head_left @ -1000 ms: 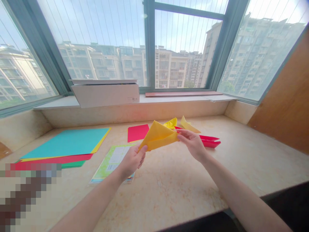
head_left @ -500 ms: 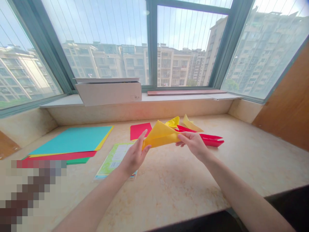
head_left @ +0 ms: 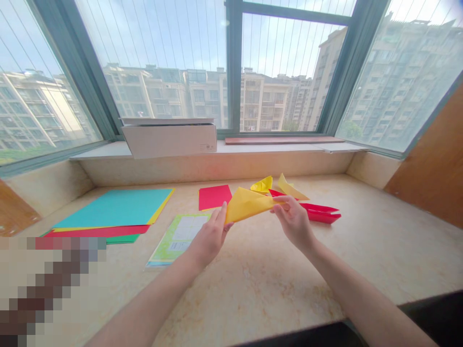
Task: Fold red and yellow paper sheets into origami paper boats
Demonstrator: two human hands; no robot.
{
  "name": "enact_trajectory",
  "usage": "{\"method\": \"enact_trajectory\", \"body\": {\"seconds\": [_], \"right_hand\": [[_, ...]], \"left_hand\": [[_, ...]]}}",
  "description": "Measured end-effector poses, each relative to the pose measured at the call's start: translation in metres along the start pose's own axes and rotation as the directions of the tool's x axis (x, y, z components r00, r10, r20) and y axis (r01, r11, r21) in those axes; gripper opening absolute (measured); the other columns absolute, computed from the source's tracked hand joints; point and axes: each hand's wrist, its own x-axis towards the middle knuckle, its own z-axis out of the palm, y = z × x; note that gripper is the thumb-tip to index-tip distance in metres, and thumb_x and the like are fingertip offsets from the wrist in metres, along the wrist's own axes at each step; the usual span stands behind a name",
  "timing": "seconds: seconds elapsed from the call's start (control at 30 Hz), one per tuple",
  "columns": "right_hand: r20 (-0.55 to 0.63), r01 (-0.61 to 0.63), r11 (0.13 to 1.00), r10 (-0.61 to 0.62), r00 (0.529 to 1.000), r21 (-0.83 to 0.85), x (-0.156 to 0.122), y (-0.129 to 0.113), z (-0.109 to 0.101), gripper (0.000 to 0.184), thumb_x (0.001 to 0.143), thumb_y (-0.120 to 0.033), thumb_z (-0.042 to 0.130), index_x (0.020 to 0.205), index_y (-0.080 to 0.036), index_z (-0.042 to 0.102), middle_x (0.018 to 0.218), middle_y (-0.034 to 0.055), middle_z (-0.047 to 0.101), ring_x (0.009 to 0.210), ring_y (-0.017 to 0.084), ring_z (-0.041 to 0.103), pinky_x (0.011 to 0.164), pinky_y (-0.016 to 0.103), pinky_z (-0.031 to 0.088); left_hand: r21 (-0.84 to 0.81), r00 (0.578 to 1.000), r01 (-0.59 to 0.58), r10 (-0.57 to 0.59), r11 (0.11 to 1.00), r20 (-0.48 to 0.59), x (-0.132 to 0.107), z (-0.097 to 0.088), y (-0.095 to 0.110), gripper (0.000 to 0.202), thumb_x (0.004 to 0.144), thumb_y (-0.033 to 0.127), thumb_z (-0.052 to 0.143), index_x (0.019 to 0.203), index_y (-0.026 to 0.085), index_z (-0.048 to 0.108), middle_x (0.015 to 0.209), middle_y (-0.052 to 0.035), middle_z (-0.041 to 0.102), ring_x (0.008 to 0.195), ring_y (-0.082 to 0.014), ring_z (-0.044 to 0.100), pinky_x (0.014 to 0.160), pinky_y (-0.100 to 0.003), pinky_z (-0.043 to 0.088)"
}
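Observation:
A folded yellow sheet of paper, roughly a triangle, is held above the counter between both hands. My left hand grips its left end, thumb below and fingers on the near face. At the right corner, my right hand pinches the paper between thumb and fingers. Just behind lie a small folded yellow paper boat and a pale yellow folded piece. A long red folded paper boat shows past my right hand, which partly hides it.
Left on the counter is a stack of coloured sheets, blue on top. Red square paper and a green paper packet lie nearer the middle. A white box stands on the windowsill. The lower left is pixelated.
The yellow paper has turned so its other face shows, and its loose lower flap is no longer visible. My left fingers have moved round onto its near face. The view has shifted slightly.

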Motion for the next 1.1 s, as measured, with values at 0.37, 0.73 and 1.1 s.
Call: {"method": "enact_trajectory", "body": {"seconds": [0.37,0.73,1.1], "right_hand": [[0.008,0.055,0.997,-0.056,0.998,0.045,-0.005,-0.002,0.013,0.038,0.086,-0.031,0.077,0.116,-0.025,0.053,0.128,0.0129,0.072,0.119,0.029,0.07,0.104,0.053,0.056],[-0.104,0.285,0.95,-0.299,0.949,-0.129,-0.014,-0.015,0.019,0.016,0.094,-0.019,0.064,0.109,-0.024,0.064,0.121,0.0119,0.076,0.117,0.027,0.072,0.097,0.048,0.061],[0.312,0.736,0.627,-0.667,0.677,-0.256,-0.028,-0.029,0.024,0.033,0.094,-0.006,0.062,0.122,-0.021,0.069,0.131,0.014,0.072,0.122,0.025,0.069,0.105,0.044,0.055]], "left_hand": [[0.035,1.0,-0.023,0.023,0.999,-0.013,-0.002,0.004,0.007,0.057,0.107,0.034,0.034,0.156,0.004,0.034,0.123,-0.0263,0.066,0.11,-0.0354,0.069,0.091,-0.051,0.058],[-0.399,0.978,0.201,-0.207,0.895,0.03,-0.001,0.001,0.029,0.051,0.101,0.026,0.04,0.149,0.013,0.049,0.095,-0.0108,0.075,0.077,-0.0225,0.071,0.074,-0.034,0.055],[-0.757,0.934,0.308,-0.333,0.576,0.126,-0.001,0.01,0.051,0.045,0.088,0.058,0.064,0.086,0.013,0.071,0.078,-0.0064,0.07,0.073,-0.0208,0.063,0.07,-0.031,0.05]]}}
